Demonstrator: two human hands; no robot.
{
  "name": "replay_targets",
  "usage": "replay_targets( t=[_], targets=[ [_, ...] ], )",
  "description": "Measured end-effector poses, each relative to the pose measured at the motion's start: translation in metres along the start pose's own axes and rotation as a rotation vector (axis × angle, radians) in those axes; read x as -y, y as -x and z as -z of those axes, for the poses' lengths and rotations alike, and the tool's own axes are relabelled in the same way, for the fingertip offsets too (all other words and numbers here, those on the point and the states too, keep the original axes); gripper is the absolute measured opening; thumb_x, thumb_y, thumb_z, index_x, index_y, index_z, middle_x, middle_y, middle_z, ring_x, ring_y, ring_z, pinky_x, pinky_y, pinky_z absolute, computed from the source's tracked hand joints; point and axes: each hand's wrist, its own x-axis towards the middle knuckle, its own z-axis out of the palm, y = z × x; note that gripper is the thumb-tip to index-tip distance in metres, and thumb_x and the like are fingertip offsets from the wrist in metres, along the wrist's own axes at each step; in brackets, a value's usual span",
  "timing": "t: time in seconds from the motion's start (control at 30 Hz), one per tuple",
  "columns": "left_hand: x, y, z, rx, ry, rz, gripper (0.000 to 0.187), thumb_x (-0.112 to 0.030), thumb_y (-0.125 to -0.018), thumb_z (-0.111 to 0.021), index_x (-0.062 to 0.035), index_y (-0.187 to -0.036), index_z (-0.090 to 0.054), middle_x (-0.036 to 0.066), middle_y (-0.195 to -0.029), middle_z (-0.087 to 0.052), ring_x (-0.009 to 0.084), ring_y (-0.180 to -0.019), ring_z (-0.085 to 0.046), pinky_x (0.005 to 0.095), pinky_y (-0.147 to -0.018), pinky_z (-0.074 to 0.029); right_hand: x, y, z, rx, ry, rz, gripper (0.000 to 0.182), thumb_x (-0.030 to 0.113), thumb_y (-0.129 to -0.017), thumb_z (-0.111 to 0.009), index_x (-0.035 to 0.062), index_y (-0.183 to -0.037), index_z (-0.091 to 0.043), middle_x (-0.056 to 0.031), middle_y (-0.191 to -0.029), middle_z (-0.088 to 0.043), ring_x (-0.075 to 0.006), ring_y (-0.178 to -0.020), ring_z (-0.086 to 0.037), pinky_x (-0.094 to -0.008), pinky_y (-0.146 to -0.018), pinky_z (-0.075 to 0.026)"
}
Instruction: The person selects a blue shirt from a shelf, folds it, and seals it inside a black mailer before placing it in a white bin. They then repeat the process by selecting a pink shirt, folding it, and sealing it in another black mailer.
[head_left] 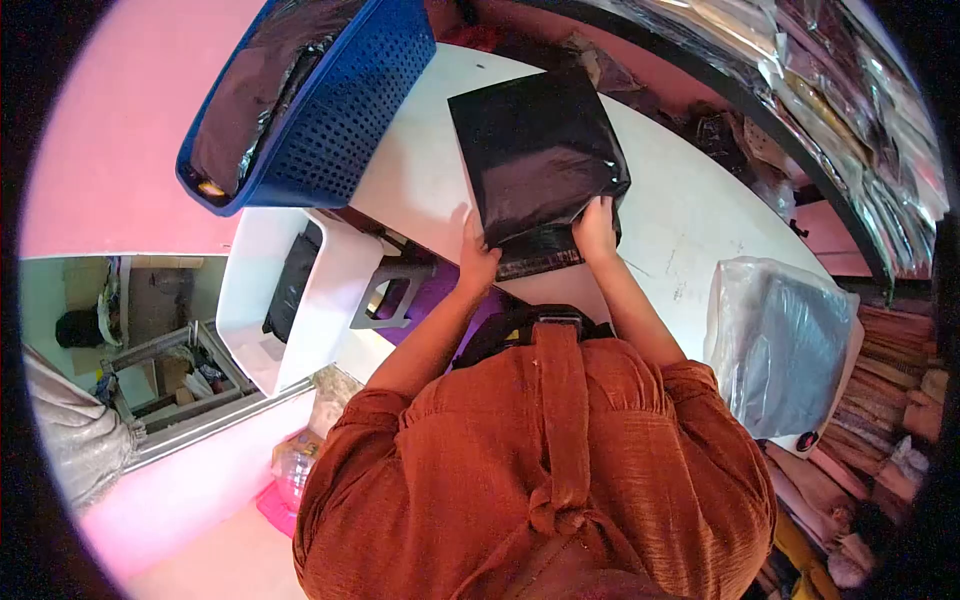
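A black plastic bag (535, 140), glossy and roughly rectangular, lies on the white table in front of me. Its near end is folded, and a flap (535, 255) faces my body. At its left near corner, my left hand (480, 255) grips the edge, with the thumb on top and the fingers along the side. My right hand (597, 232) closes on the plastic at the right near corner, where the film is creased. What the bag contains is hidden.
On the white table (660, 185), a blue perforated basket (330, 130) with dark plastic stands left, and a clear-wrapped package (780, 340) lies right. Below left is a white bin (340, 290) holding something black. Plastic-wrapped goods (840, 110) hang at upper right; folded stacks (890, 380) sit at right.
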Motion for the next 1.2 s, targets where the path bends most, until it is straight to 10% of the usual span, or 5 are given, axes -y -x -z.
replay_targets(
  t=[0.23, 0.27, 0.37, 1.07, 1.2],
  targets=[
    [0.006, 0.004, 0.004, 0.108, -0.001, -0.116, 0.086, 0.02, -0.075, -0.044, -0.0142, -0.147, -0.013, 0.014, -0.126, -0.052, 0.0226, -0.113, -0.054, 0.0282, -0.094, -0.04, 0.017, 0.009, 0.02, 0.272, 0.401, 0.57, 0.024, 0.021, -0.076, -0.064, 0.0027, -0.09, -0.067, -0.0172, -0.098, -0.063, -0.0342, -0.094, -0.055, -0.0475, -0.085, -0.039],
    [0.006, 0.003, 0.004, 0.121, -0.02, -0.149, 0.084, 0.02, -0.075, -0.044, -0.0137, -0.147, -0.016, 0.014, -0.125, -0.052, 0.0215, -0.113, -0.053, 0.0276, -0.094, -0.04, 0.021, 0.003, 0.018, 0.656, 0.54, 0.303, 0.037, 0.028, -0.078, -0.061, 0.0033, -0.105, -0.064, -0.0198, -0.11, -0.059, -0.0345, -0.1, -0.055, -0.0484, -0.091, -0.038],
    [-0.021, 0.01, 0.006, 0.134, -0.143, -0.089, 0.08, 0.02, -0.075, -0.044, -0.0127, -0.145, -0.024, 0.013, -0.125, -0.052, 0.0196, -0.113, -0.053, 0.0263, -0.095, -0.039, -0.018, 0.006, -0.026, 0.199, 0.554, 0.423, 0.048, 0.031, -0.079, -0.059, 0.0038, -0.119, -0.057, -0.021, -0.12, -0.054, -0.035, -0.111, -0.052, -0.0462, -0.098, -0.035],
    [0.005, -0.011, 0.037, 0.222, -0.34, -0.034, 0.075, 0.016, -0.073, -0.053, -0.0167, -0.139, -0.039, 0.015, -0.132, -0.047, 0.0229, -0.116, -0.049, 0.0305, -0.094, -0.042, -0.029, -0.04, -0.048, 0.377, -0.445, 0.174, 0.055, 0.029, -0.08, -0.062, 0.003, -0.127, -0.05, -0.0191, -0.129, -0.049, -0.0334, -0.111, -0.052, -0.0438, -0.096, -0.04],
    [-0.021, 0.008, 0.031, 0.087, -1.108, -0.3, 0.07, -0.001, -0.07, -0.065, -0.0181, -0.134, -0.045, 0.02, -0.139, -0.035, 0.0374, -0.128, -0.036, 0.0445, -0.102, -0.037, 0.004, -0.009, 0.007, 0.309, 0.274, 0.39, 0.044, 0.023, -0.081, -0.06, 0.0035, -0.12, -0.054, -0.0193, -0.12, -0.055, -0.0345, -0.108, -0.054, -0.0426, -0.093, -0.043]
  ],
)
